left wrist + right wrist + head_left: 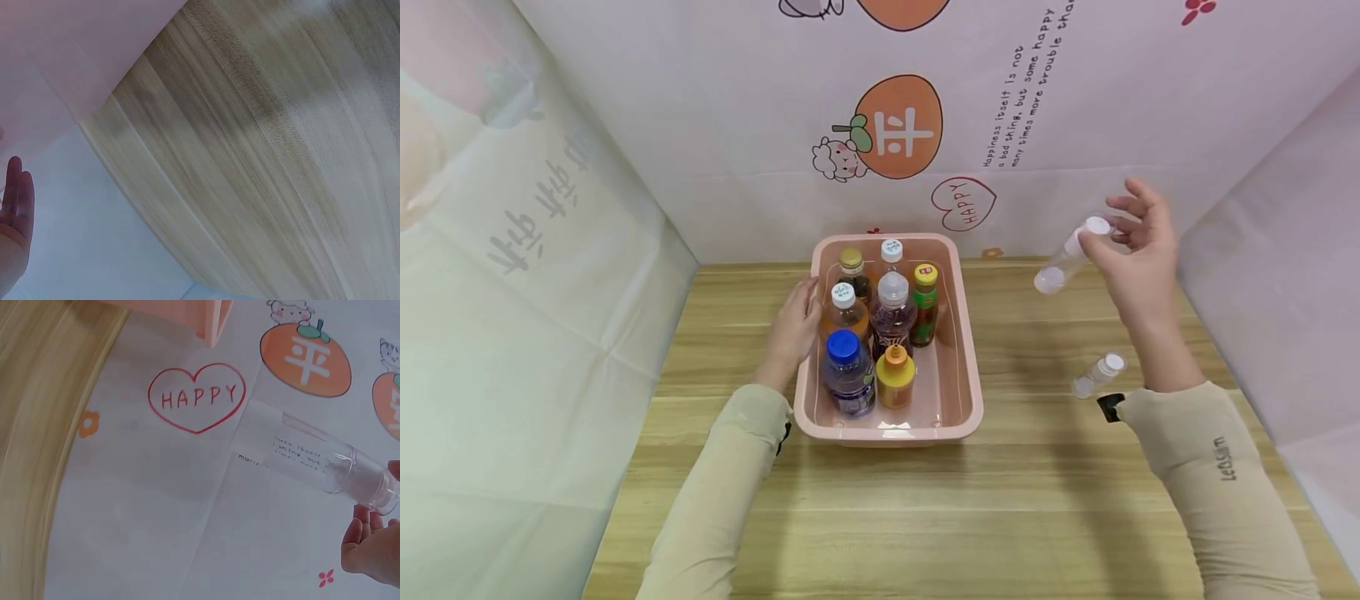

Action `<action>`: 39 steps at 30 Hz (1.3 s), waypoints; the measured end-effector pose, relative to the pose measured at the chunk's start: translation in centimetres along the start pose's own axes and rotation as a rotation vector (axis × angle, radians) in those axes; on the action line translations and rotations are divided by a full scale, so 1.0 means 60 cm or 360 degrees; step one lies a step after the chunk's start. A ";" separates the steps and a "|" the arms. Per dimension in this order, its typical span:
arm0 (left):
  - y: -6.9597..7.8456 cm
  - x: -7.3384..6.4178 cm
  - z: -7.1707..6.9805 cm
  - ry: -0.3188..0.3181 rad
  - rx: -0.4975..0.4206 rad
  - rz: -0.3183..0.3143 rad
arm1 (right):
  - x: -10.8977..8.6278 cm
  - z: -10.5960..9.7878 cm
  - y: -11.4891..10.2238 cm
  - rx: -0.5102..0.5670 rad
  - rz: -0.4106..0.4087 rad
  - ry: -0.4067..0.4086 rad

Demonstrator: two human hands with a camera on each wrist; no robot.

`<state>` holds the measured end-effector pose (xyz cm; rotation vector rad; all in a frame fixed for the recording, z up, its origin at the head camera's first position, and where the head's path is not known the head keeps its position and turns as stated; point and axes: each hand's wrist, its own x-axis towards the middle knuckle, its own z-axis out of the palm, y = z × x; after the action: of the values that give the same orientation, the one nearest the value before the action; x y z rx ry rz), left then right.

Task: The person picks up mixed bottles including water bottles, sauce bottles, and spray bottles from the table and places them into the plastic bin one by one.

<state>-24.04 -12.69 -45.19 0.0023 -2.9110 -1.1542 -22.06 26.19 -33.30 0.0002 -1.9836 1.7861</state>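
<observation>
My right hand (1142, 258) pinches a clear cylindrical bottle (1066, 260) near its white-topped end. That bottle hangs tilted above the table at the right. In the right wrist view the clear bottle (306, 450) slants across, with fingertips at its capped end. My left hand (793, 325) is at the left rim of a pink plastic basin (967, 375), fingers fairly straight in the left wrist view. Inside the basin stand several bottles, among them a blue-capped bottle (848, 379), a yellow squeeze bottle (895, 383) and a yellow-capped sauce bottle (925, 308).
A smaller clear bottle with a white top (1099, 375) is on the wooden table (887, 517), below my right hand and close to the sleeve. White printed sheeting (760, 125) hangs behind the table and along both sides.
</observation>
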 end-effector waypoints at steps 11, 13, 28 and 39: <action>0.004 -0.003 -0.002 0.0000 0.0041 -0.0011 | -0.026 0.046 -0.014 -0.0239 -0.0151 -0.0205; 0.005 -0.003 -0.003 -0.0003 0.0041 -0.0013 | -0.030 0.055 -0.017 -0.0257 -0.0168 -0.0250; 0.003 -0.002 -0.002 -0.0007 0.0041 -0.0013 | -0.064 0.118 -0.023 -0.0319 -0.0224 -0.0575; 0.003 -0.002 -0.003 -0.0014 0.0027 -0.0020 | -0.076 0.154 0.004 -0.0467 -0.0210 -0.0755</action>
<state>-23.93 -12.68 -44.97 0.0159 -2.9326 -1.1340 -21.21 16.16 -35.49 0.4896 -2.4918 1.4924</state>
